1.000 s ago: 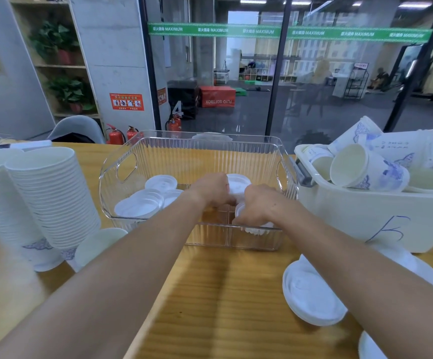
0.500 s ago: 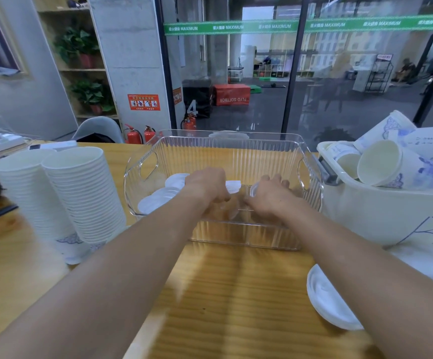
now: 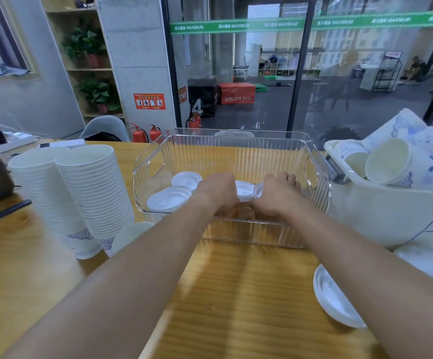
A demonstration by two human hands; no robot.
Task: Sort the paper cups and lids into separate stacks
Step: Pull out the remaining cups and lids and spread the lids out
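Both hands reach into the clear bin [image 3: 236, 151] at the table's far edge. The left hand [image 3: 218, 190] and right hand [image 3: 275, 194] curl their fingers round white lids [image 3: 245, 190] held between them, while more lids [image 3: 168, 199] lie toward the bin's left wall. A loose grip could spill the lids (they look thin and slippery). Drawing the left arm back carelessly might topple the tall cup stacks [image 3: 91, 187] near the table's left edge.
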